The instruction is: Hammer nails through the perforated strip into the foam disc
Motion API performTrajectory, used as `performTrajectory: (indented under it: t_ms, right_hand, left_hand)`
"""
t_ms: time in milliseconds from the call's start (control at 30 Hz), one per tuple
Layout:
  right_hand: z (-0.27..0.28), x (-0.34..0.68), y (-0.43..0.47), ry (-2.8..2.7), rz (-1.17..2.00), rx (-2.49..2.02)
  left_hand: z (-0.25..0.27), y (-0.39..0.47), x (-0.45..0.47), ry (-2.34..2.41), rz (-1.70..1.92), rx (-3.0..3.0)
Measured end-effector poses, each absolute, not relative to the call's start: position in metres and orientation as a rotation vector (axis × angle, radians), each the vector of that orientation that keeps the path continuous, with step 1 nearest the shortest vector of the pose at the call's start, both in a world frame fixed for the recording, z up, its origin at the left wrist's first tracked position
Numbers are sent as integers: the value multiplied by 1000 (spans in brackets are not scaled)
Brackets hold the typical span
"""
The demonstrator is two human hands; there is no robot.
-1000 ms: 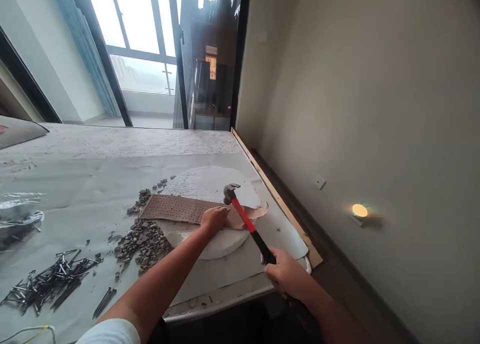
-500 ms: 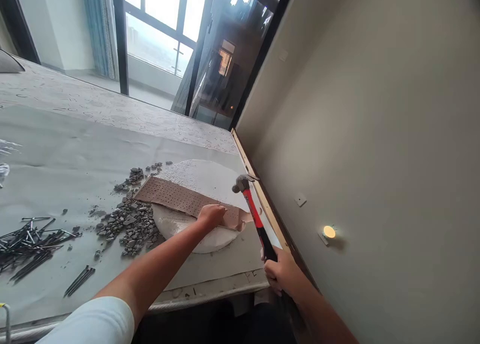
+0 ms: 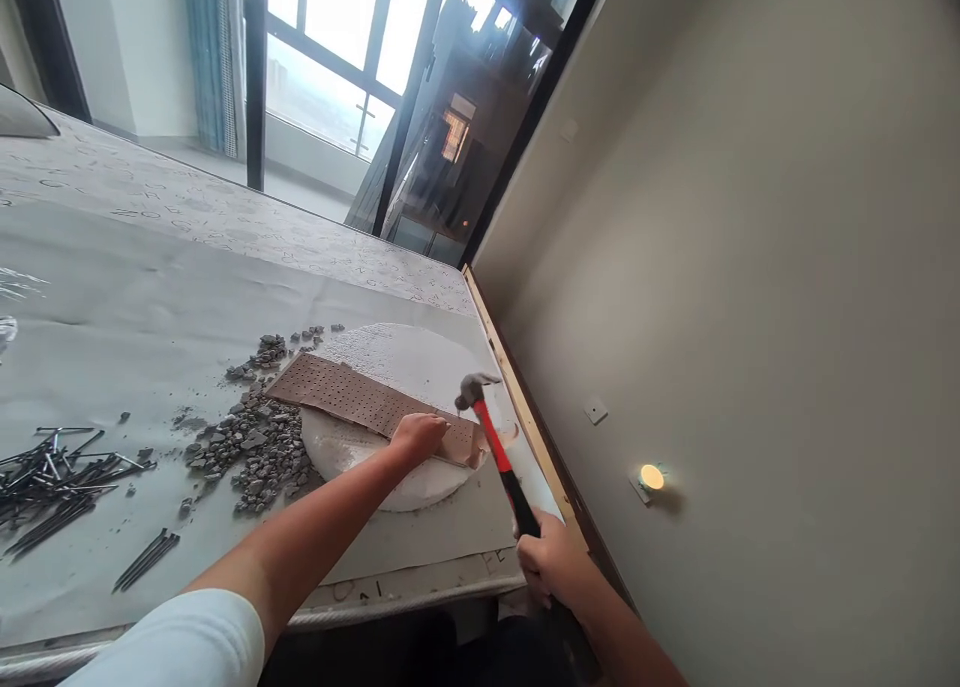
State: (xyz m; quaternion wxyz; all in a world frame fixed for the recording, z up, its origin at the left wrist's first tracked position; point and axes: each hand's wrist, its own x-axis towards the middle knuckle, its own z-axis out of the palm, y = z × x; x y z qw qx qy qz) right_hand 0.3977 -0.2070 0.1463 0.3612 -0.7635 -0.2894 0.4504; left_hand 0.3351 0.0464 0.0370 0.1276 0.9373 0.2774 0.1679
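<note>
My right hand [image 3: 551, 559] is wrapped around the black grip of a claw hammer [image 3: 491, 437] with a red neck. The hammer's head is raised just right of my left hand. My left hand [image 3: 418, 439] rests on a brown board [image 3: 352, 395] dotted with rows of small holes. Its fingers are curled closed, and whatever they pinch is hidden. The board lies across a white round slab [image 3: 420, 352], and its right end looks torn.
Grey gravel [image 3: 262, 452] is heaped left of the slab. Long dark nails [image 3: 56, 482] lie in a pile at the left, with several more nails [image 3: 146, 559] nearer me. A wooden strip [image 3: 525, 397] edges the table along the wall [image 3: 750, 267].
The hammer and my right hand have moved left and slightly down, bringing the hammer's head closer to my left hand. My left hand stays at the same spot on the board.
</note>
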Motion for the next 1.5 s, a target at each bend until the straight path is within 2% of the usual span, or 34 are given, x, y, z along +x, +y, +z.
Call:
performTrajectory:
  t_ms: [233, 367, 533, 700, 867, 1000, 1100, 1200, 1367, 1500]
  right_hand:
    - [149, 397, -209, -802, 1180, -2028]
    - [147, 396, -210, -847, 1065, -2017]
    - [142, 395, -209, -795, 1178, -2008]
    - [144, 396, -209, -864, 1028, -1897]
    - [142, 391, -205, -825, 1162, -1973]
    - [144, 391, -207, -837, 1033, -1872]
    - [140, 391, -207, -782, 1119, -1913]
    - [136, 392, -205, -750, 1206, -1913]
    - [137, 397, -200, -795, 1069, -1830]
    - [131, 396, -197, -791, 1180, -1937]
  left_hand:
    - [38, 44, 335, 806, 490, 2723]
    - [40, 44, 334, 801, 515, 2709]
    - [40, 46, 334, 783, 477, 2726]
    - [40, 46, 336, 877, 552, 2651]
    - [43, 46, 333, 758, 445, 2768]
    - [38, 46, 334, 785, 540, 2735]
    - [38, 45, 332, 808, 518, 2695]
    - [45, 46, 329, 760, 492, 2729]
    - [63, 46, 319, 756, 523, 2700]
    - [73, 14, 296, 710, 651, 2649]
